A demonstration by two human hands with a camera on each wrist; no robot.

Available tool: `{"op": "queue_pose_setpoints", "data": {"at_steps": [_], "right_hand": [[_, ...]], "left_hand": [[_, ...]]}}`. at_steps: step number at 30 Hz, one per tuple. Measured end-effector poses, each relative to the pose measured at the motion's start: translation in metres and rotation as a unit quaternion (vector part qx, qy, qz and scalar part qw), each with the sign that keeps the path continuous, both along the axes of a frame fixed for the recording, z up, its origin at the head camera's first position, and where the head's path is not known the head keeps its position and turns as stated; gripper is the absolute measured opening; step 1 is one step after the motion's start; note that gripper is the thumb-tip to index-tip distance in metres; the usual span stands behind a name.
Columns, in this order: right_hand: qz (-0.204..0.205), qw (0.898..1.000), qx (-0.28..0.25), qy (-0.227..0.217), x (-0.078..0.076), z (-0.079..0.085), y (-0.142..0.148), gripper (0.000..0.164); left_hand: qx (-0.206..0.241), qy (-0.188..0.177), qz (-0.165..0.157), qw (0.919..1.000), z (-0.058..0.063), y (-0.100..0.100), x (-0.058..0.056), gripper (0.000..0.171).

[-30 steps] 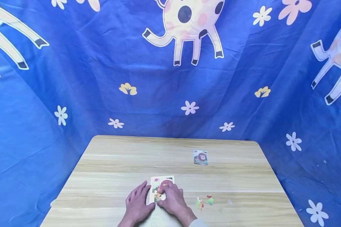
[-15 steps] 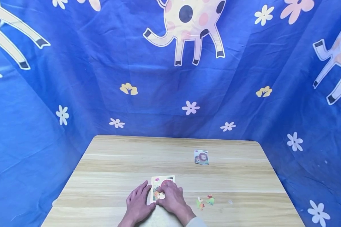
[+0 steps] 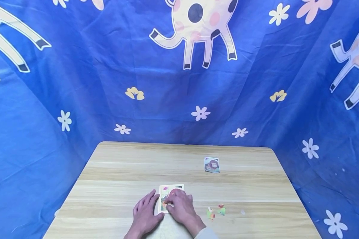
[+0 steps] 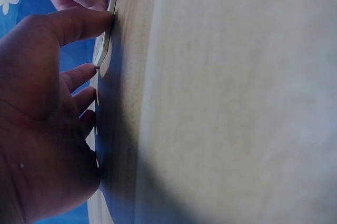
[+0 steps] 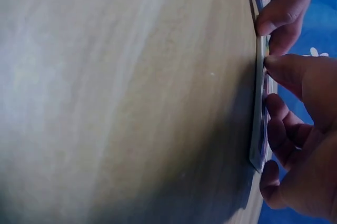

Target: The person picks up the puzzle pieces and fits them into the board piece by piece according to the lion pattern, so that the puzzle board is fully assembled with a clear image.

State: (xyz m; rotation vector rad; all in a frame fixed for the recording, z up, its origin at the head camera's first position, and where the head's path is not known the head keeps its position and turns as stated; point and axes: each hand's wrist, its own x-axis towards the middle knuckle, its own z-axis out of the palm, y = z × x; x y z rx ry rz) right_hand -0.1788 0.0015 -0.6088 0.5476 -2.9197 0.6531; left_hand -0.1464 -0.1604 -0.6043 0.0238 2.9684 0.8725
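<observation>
A small jigsaw board (image 3: 164,189) with a pale border and a coloured picture lies on the table. My left hand (image 3: 145,212) rests at its lower left corner, fingers fairly straight along the left edge and thumb at the near edge. My right hand (image 3: 180,207) lies over the right part of the board, hiding much of the picture. In the right wrist view the bent fingers and thumb (image 5: 284,71) of my right hand touch the board's top face, with a gap between them. Two loose jigsaw pieces (image 3: 221,209) lie to the right of this hand.
A small picture card (image 3: 211,165) with a lion stands out farther back on the wooden table (image 3: 122,166). A tiny pale scrap (image 3: 242,212) lies right of the loose pieces. A blue patterned cloth (image 3: 161,122) encloses the table's back and sides.
My right thumb has drawn up slightly from the board's near edge toward the fingers, uncovering a little of the lower border. The left hand stays where it was.
</observation>
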Motion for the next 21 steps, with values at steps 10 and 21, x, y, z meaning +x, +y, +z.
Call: {"op": "queue_pose_setpoints", "data": {"at_steps": [10,21], "right_hand": [[-0.016,0.997,0.041,0.063,0.0034,-0.0002,-0.0048,0.017],[0.004,0.996,0.062,0.058,0.0013,-0.0029,-0.0037,0.019]], "left_hand": [[0.004,0.004,-0.002,1.0,0.0003,-0.0007,0.0006,0.071],[0.0,0.003,-0.003,1.0,-0.0001,-0.0007,-0.0003,0.071]]}}
